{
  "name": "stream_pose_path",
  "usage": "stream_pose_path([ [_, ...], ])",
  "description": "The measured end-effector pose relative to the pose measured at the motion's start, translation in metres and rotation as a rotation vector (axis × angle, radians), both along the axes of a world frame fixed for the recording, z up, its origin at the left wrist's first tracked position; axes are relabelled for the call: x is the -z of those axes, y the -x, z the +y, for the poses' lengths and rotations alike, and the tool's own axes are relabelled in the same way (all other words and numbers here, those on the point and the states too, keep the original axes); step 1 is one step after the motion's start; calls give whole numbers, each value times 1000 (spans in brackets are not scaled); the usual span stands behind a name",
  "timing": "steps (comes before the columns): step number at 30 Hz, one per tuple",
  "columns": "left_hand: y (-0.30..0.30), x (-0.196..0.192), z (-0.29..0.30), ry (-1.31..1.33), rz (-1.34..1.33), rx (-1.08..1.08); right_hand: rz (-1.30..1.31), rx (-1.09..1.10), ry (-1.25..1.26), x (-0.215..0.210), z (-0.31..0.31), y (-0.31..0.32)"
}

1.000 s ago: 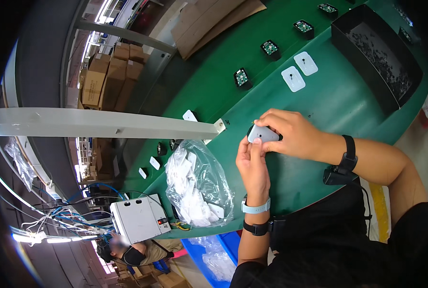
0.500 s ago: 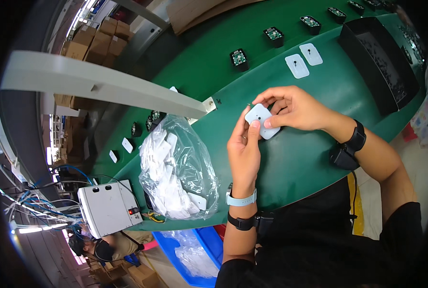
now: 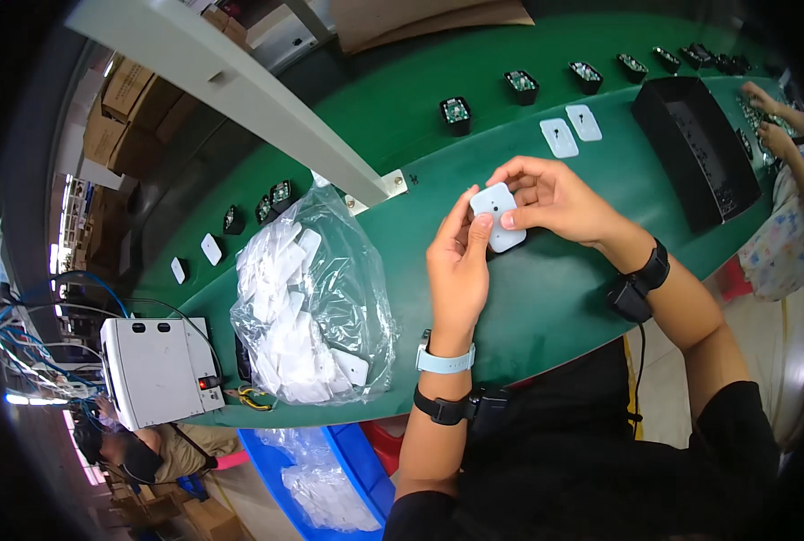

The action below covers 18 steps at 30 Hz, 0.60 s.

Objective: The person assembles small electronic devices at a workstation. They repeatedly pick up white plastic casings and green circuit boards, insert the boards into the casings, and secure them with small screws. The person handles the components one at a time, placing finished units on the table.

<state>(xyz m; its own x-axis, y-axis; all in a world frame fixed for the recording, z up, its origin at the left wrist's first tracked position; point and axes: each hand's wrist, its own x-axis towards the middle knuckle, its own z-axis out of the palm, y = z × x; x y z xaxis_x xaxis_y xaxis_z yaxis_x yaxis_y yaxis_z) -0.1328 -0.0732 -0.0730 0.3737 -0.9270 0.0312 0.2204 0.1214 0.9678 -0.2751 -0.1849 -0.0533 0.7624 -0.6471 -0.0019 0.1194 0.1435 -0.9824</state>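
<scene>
A small white plastic cover (image 3: 507, 236) with rounded corners and a dark spot near its middle is held between my two hands above the green table. My left hand (image 3: 457, 266) grips its left edge, thumb on the face and fingers behind. From the right, my right hand (image 3: 560, 200) pinches it with the thumb on the face; its other fingers are curled and partly hidden. Beyond my hands lie two similar white covers (image 3: 560, 139), each with a small black part on it. A clear plastic bag (image 3: 366, 288) full of white covers rests left of my left forearm.
Black housings (image 3: 455, 114) with green circuit boards line the far green strip. A black bin (image 3: 690, 167) of small dark parts stands right, near a co-worker's hands (image 3: 772, 126). A metal post (image 3: 240, 99) rises left, above a white box (image 3: 163, 370). A blue bin (image 3: 352, 460) sits below the table edge.
The white cover has turned more upright in my hands, both still on it. The view has shifted, and a co-worker's hands now show at the far right.
</scene>
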Motion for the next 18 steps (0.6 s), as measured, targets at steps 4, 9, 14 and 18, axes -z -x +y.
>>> stream_pose_path([
  [4,-9,5,0,-44,-8,-114,102,5,86,-8,-9,-20],
  [9,-2,-20,37,70,-185,-382,313,-28,310,-24,-67,-102],
  [14,-24,-55,112,-3,-783,-304,563,145,753,1,-104,-166],
  [18,-74,-47,156,-324,-1122,-362,736,187,885,14,-114,-172],
])
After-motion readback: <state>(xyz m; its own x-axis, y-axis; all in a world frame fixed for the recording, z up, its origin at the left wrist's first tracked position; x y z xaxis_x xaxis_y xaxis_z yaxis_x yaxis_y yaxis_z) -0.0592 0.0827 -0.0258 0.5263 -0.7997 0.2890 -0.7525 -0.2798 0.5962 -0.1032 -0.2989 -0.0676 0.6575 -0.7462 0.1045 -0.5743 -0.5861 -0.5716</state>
